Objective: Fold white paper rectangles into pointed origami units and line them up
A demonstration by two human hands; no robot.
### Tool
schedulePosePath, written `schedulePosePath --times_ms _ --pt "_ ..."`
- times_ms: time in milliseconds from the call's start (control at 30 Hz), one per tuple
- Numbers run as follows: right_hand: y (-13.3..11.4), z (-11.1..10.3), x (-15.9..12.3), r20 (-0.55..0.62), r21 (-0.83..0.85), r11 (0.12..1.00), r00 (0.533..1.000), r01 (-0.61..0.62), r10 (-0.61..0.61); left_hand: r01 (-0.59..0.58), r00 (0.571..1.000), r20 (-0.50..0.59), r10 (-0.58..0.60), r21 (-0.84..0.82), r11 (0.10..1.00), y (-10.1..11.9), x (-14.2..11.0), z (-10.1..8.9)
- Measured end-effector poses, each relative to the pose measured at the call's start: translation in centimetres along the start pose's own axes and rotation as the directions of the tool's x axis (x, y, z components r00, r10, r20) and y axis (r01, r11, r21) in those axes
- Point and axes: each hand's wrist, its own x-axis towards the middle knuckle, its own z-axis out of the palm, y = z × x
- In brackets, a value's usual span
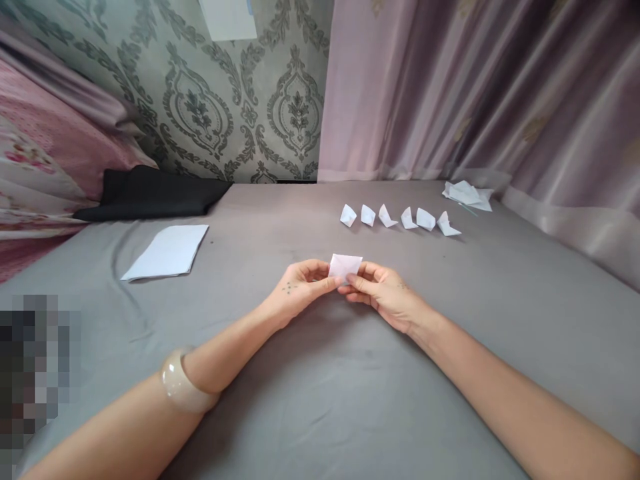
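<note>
A small folded white paper piece [345,265] is held up just above the grey sheet, pinched from both sides. My left hand [300,288] grips its left edge with thumb and fingers closed; a pale bangle sits on that forearm. My right hand [383,293] pinches its right lower edge, fingers curled. Beyond the hands, a row of several small folded paper shapes [400,218] lies on the sheet.
The grey bed sheet [320,400] covers the surface. A stack of flat white paper [167,252] lies at the left. Crumpled paper scraps [467,194] sit at the far right by the curtain. A black cloth [150,193] lies against the patterned wall.
</note>
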Motion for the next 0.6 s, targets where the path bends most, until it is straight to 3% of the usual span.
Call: schedulePosePath --times_ms 100,200,267,367,500,600 --pt "0.1 0.2 -0.1 0.005 -0.038 0.999 1.0 0.0 0.0 -0.027 0.999 -0.016 0.027 0.053 0.998 -0.2 -0.1 0.1" --pt "0.3 0.1 -0.1 -0.014 -0.283 0.951 0.991 0.124 -0.133 -0.14 0.987 -0.043 0.156 0.25 0.958 -0.5 0.0 -0.2" --pt "0.4 0.0 -0.1 -0.045 -0.523 0.81 0.941 0.264 -0.335 -0.235 0.96 -0.038 0.277 0.428 0.873 -0.7 0.1 -0.4" --pt "0.7 -0.1 -0.1 0.004 -0.732 0.546 0.803 0.409 -0.596 -0.347 0.9 0.017 0.435 0.63 0.695 -1.0 0.1 -0.5" --pt "0.9 -0.2 -0.4 0.177 -0.811 0.285 0.679 0.51 -0.712 -0.458 0.763 0.126 0.634 0.797 0.393 -1.3 -0.2 -0.6" --pt "0.9 -0.4 -0.8 0.293 -0.882 0.054 0.633 0.469 -0.716 -0.493 0.68 0.287 0.675 0.86 0.131 -1.3 -0.3 -0.7"
